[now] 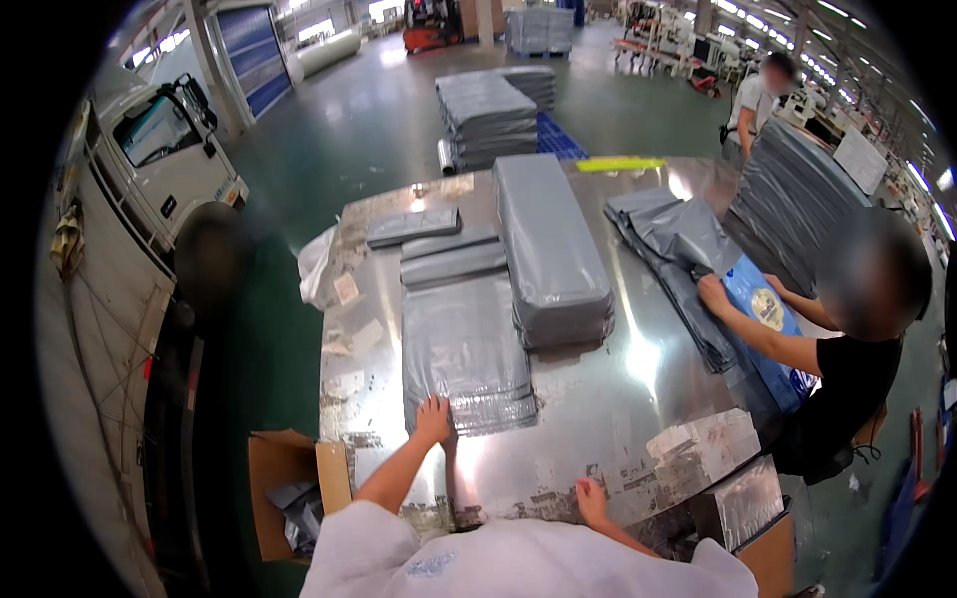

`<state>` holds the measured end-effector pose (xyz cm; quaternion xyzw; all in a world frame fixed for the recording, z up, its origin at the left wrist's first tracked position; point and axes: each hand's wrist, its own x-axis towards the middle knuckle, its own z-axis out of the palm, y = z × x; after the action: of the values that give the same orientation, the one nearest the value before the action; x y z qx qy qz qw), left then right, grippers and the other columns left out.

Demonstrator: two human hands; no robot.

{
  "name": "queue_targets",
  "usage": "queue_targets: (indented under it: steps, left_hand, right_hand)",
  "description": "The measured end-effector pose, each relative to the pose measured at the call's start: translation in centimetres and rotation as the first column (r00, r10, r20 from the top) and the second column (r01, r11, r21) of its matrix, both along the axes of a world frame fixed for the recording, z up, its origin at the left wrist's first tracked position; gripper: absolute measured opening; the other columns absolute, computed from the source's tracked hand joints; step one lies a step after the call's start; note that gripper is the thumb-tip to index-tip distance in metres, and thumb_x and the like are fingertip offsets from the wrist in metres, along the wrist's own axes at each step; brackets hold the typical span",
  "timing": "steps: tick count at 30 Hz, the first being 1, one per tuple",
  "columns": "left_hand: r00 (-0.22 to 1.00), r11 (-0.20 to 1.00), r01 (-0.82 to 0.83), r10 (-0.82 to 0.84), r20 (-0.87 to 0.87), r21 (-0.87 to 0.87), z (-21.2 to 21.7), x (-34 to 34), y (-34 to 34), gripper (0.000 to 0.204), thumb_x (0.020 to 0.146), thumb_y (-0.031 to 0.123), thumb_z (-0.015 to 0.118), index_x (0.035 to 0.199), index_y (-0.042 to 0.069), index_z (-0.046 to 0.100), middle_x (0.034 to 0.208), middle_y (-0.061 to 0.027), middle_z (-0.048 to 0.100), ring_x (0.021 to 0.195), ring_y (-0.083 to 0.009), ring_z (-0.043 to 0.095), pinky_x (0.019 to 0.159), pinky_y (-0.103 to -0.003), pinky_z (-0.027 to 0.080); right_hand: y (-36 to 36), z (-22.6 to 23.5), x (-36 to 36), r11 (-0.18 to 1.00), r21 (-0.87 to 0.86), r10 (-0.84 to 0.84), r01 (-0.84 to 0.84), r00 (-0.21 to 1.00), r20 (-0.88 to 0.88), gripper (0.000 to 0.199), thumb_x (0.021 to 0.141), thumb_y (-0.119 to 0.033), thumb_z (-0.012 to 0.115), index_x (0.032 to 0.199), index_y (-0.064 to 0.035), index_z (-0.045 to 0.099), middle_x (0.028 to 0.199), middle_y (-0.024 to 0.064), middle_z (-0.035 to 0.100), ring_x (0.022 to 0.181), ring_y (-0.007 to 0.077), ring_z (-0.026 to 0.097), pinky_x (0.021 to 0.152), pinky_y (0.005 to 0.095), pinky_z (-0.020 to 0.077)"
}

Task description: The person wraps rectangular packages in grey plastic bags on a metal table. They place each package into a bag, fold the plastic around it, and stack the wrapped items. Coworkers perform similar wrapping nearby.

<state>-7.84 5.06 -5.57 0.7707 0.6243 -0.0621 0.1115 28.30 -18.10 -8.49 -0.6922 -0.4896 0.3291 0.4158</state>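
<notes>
A flat stack of grey plastic bags point(464, 334) lies on the metal table point(588, 419) in front of me, its upper part folded over. At the near left corner of this stack, my left hand point(432, 421) rests with its fingers stretched onto the edge. My right hand point(592, 498) hovers over or rests on the table's near edge, apart from the bags; its fingers look loosely bent and hold nothing I can see. Beside the flat stack stands a tall, long grey wrapped bundle point(553, 249). A smaller folded grey packet point(413, 226) lies beyond the stack.
At the right a co-worker point(847, 329) handles grey sheeting point(678, 239) and a blue printed bag point(763, 309). Cardboard boxes point(334, 476) stand by the near corners. A truck point(159, 159) is on the left. Wrapped grey stacks point(485, 115) stand beyond the table.
</notes>
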Motion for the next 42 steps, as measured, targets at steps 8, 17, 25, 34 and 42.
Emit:
queue_targets:
  steps: [8, 17, 25, 34, 42]
  left_hand:
    - [0.997, 0.985, 0.045, -0.035, 0.066, -0.166, 0.9, -1.0, 0.0, 0.071, 0.068, 0.02, 0.053, 0.131, 0.01, 0.023, 0.135, -0.0209, 0.02, 0.122, -0.033, 0.028, 0.096, -0.041, 0.031]
    - [0.971, 0.973, 0.098, -0.139, -0.196, -0.209, 2.9, 0.6, 1.0, 0.056, 0.066, 0.03, 0.055, 0.118, 0.014, 0.044, 0.118, -0.0171, 0.045, 0.105, -0.0293, 0.049, 0.084, -0.039, 0.042]
    - [0.931, 0.92, 0.142, -0.25, -0.266, -0.367, 2.7, 1.6, 2.3, 0.056, 0.073, 0.027, 0.045, 0.126, 0.014, 0.036, 0.124, -0.0183, 0.041, 0.11, -0.0295, 0.046, 0.087, -0.039, 0.04]
    - [0.924, 0.862, 0.082, -0.254, -0.286, -0.499, 2.1, 1.5, 4.2, 0.07, 0.068, 0.028, 0.053, 0.131, 0.014, 0.026, 0.128, -0.0189, 0.035, 0.115, -0.0317, 0.04, 0.093, -0.04, 0.035]
    - [0.884, 0.801, 0.187, -0.39, -0.259, -0.568, -1.8, -1.2, 6.9, 0.092, 0.046, 0.026, 0.07, 0.126, 0.005, 0.03, 0.12, -0.022, 0.043, 0.11, -0.0336, 0.044, 0.091, -0.038, 0.039]
  right_hand:
    - [-2.9, 0.1, 2.2, 0.718, -0.66, -0.118, -0.222, 0.895, -0.429, 0.066, 0.084, -0.054, 0.032, 0.072, 0.0048, 0.06, 0.061, 0.0136, 0.061, 0.039, 0.0145, 0.053, 0.033, 0.0229, 0.0351]
    - [-1.5, 0.4, 2.7, 0.561, -0.783, -0.209, -0.269, 0.869, -0.448, 0.085, 0.075, -0.071, 0.018, 0.077, 0.0007, 0.064, 0.067, 0.011, 0.063, 0.039, 0.0129, 0.051, 0.033, 0.0221, 0.0316]
    - [-1.4, -0.3, 3.1, 0.578, -0.785, -0.312, -0.224, 0.828, -0.466, 0.085, 0.076, -0.069, 0.02, 0.072, 0.0053, 0.062, 0.064, 0.0162, 0.062, 0.034, 0.0183, 0.049, 0.031, 0.0255, 0.0302]
    - [-0.3, 0.2, 2.6, 0.525, -0.827, -0.327, -0.202, 0.849, -0.415, 0.088, 0.071, -0.075, 0.02, 0.069, 0.0031, 0.062, 0.061, 0.0139, 0.061, 0.038, 0.0177, 0.052, 0.034, 0.0265, 0.0331]
    - [-0.2, 0.6, 2.4, 0.548, -0.811, -0.33, -0.204, 0.838, -0.434, 0.091, 0.067, -0.078, 0.024, 0.07, 0.0049, 0.061, 0.065, 0.0161, 0.061, 0.045, 0.0208, 0.055, 0.038, 0.0304, 0.038]
